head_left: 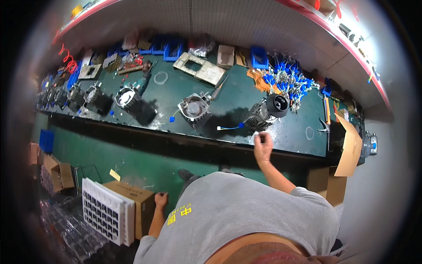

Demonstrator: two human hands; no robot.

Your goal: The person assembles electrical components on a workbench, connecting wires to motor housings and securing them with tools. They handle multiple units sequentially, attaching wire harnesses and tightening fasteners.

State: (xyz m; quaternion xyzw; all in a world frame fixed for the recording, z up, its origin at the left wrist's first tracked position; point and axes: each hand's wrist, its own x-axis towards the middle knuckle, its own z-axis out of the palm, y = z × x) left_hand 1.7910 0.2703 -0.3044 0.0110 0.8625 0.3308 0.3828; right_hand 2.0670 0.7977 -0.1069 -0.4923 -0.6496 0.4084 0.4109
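Note:
My right hand is at the front edge of the bench, its fingers pinched together. A small whitish bit shows at the fingertips, too small to name. Just beyond stands a finned metal motor housing with a round black part on top. A short cable with a white connector and a blue piece sticks out to its left. My left hand hangs low beside a cardboard box, fingers curled in; whatever they hold, if anything, is hidden. Left of centre sits an open finned housing.
More finned housings line the bench to the left. Several blue-and-silver wired parts are heaped at the back right. Pliers lie near the right end. A white foam tray leans on the floor box. Cardboard stands at right.

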